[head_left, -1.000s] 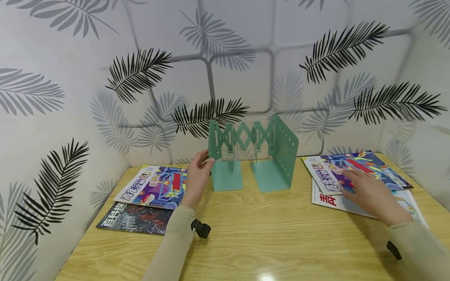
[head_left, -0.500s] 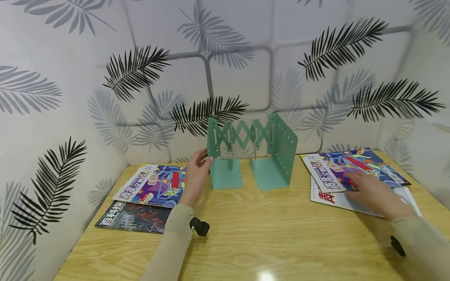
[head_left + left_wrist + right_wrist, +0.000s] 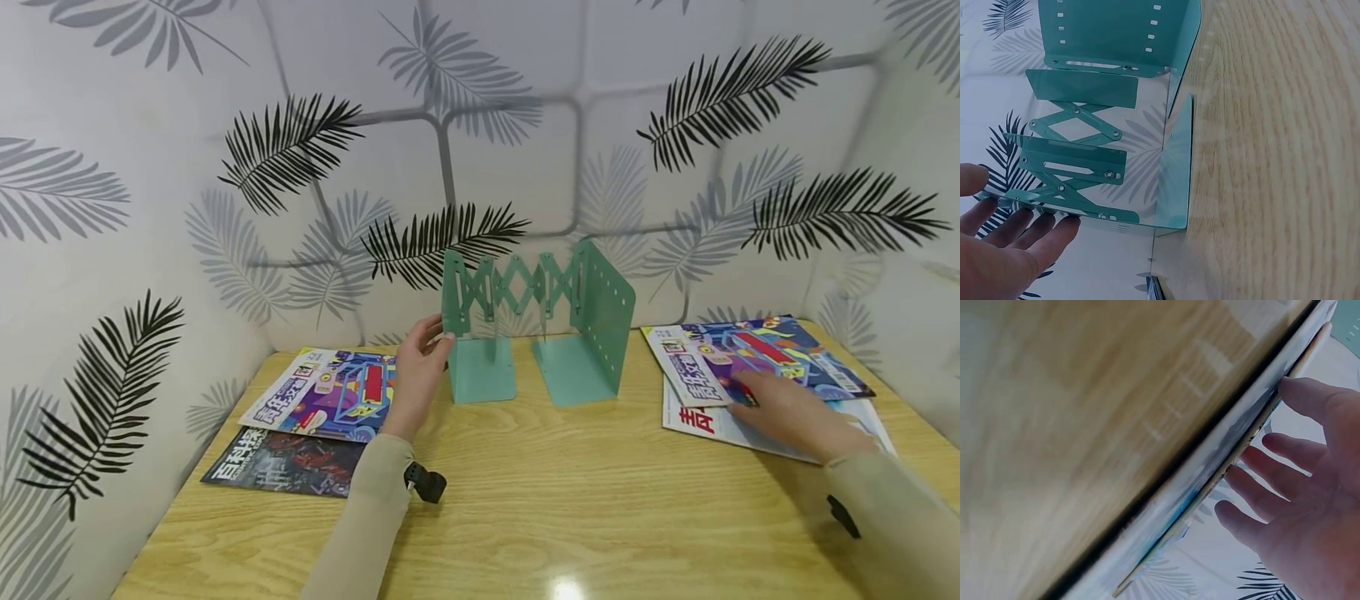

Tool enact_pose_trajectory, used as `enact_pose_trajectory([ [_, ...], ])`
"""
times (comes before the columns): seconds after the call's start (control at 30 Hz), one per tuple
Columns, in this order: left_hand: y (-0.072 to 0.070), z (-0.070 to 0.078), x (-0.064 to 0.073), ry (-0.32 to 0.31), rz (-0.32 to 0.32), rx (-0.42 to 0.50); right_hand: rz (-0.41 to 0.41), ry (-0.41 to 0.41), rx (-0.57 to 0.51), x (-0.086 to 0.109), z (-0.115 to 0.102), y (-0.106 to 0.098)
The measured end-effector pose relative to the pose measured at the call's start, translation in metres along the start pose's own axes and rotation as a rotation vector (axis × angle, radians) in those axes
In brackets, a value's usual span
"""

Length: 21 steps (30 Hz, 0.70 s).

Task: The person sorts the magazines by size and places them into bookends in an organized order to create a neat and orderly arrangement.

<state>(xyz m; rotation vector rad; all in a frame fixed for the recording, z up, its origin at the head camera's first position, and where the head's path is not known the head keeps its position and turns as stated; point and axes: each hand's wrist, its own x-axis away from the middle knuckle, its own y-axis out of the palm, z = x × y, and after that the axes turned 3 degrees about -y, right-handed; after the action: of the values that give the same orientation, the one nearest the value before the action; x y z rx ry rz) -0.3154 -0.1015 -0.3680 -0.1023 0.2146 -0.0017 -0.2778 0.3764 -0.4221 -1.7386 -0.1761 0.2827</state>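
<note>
A green metal expandable bookend [image 3: 603, 321] with a folding lattice stands against the wall in the head view. My left hand [image 3: 420, 375] pinches the front edge of its left side plate. In the left wrist view the fingers [image 3: 1054, 244] lie along the plate's outer face, with the thumb [image 3: 971, 179] on the other side. On the right, my right hand [image 3: 795, 412] lies over a colourful magazine [image 3: 780, 346], which rests on a white one [image 3: 693, 421]. In the right wrist view its thumb [image 3: 1300, 394] is at the magazine's edge, and its loosely bent fingers reach over the cover.
Two more magazines lie at the left, a purple one [image 3: 288, 404] overlapping a dark one [image 3: 292, 467]. All sits on a wooden table [image 3: 555, 492]. Behind rises a wall [image 3: 517, 183] with a feather-leaf pattern.
My right hand has lowered onto the colourful magazine, its fingers drawing in toward the near edge. The left hand and the bookend have kept their places; the view shifted slightly.
</note>
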Motion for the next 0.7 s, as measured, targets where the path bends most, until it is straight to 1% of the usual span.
enact_pose_trajectory([
  [0.07,0.0,0.01,0.005,-0.009,-0.009,-0.002,-0.008,0.001,0.029,0.0,-0.001,-0.001],
  [0.13,0.0,0.004,0.001,-0.016,-0.011,-0.001,-0.012,-0.001,0.057,0.0,0.0,0.001],
  [0.23,-0.001,-0.008,-0.007,-0.023,-0.012,0.009,-0.013,-0.002,0.098,0.001,0.0,0.004],
  [0.3,-0.001,-0.017,-0.012,-0.02,-0.01,0.015,0.002,-0.015,0.114,0.0,0.0,0.005],
  [0.33,-0.001,-0.019,-0.013,-0.018,-0.009,0.016,0.007,-0.021,0.123,0.0,-0.001,0.005],
  [0.43,-0.002,-0.021,-0.013,-0.006,-0.005,0.023,0.026,-0.046,0.156,0.0,-0.002,0.006],
  [0.6,-0.001,-0.022,-0.013,0.014,0.014,0.025,0.077,-0.129,0.232,0.001,-0.008,0.006],
  [0.7,0.0,-0.022,-0.013,0.026,0.023,0.017,0.099,-0.158,0.261,0.001,-0.009,0.005],
])
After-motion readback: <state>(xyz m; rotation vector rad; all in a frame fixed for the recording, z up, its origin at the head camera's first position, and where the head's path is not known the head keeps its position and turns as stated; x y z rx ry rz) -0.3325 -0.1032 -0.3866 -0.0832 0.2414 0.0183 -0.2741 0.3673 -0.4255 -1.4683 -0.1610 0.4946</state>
